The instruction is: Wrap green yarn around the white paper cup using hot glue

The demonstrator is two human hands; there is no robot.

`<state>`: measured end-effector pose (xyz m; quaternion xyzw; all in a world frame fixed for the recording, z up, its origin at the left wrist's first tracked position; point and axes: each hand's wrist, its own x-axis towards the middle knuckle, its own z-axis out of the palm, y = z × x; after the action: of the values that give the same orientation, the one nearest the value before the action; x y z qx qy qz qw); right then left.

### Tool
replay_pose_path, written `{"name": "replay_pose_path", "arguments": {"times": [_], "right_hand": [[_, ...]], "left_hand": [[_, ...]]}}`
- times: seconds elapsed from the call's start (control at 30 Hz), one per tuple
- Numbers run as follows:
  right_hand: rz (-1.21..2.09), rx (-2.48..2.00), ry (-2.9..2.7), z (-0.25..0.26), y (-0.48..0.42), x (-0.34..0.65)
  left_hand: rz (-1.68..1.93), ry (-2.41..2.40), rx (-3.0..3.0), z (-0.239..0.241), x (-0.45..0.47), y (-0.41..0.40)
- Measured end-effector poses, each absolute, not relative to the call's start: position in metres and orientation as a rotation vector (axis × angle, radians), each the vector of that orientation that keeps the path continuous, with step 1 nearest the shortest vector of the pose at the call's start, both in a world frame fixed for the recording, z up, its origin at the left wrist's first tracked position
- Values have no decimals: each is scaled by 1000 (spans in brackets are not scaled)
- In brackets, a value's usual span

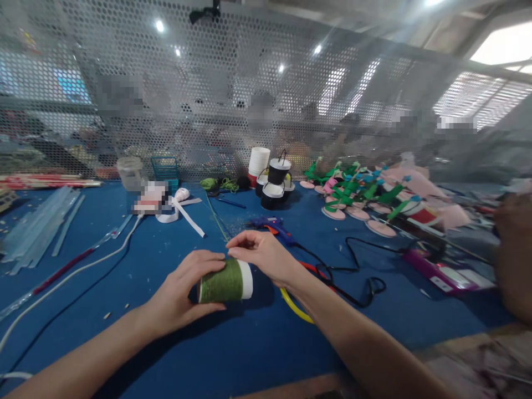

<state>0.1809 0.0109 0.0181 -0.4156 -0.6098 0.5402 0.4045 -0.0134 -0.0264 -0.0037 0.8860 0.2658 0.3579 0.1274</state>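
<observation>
A white paper cup [247, 280] lies on its side over the blue table, most of its wall wrapped in green yarn [222, 284]. My left hand [185, 285] grips the cup around its left end, thumb below and fingers above. At the cup's upper edge, my right hand [260, 252] pinches the yarn strand between thumb and fingertips. That strand [215, 213] runs back across the table toward a small green yarn ball [209, 183]. The cup's inside is hidden from me.
Behind my right hand lies a blue glue gun [272, 226], its black cord trailing right to a purple power strip [438, 271]. Black pails [273, 195] and stacked white cups [259, 160] stand behind. Glue sticks [39, 227] lie left; craft flowers [357, 191] stand right.
</observation>
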Motion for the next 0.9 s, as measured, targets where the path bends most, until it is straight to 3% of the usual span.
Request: {"name": "replay_pose_path", "arguments": {"times": [0.43, 0.67, 0.9], "right_hand": [[1324, -1096, -1601, 13, 14, 181], [918, -1271, -1644, 19, 20, 195], [1432, -1098, -1707, 24, 0, 187]], "left_hand": [[1046, 762, 2577, -5, -12, -24], [1108, 1027, 1963, -10, -8, -21], [1103, 1020, 1729, -11, -5, -19]]}}
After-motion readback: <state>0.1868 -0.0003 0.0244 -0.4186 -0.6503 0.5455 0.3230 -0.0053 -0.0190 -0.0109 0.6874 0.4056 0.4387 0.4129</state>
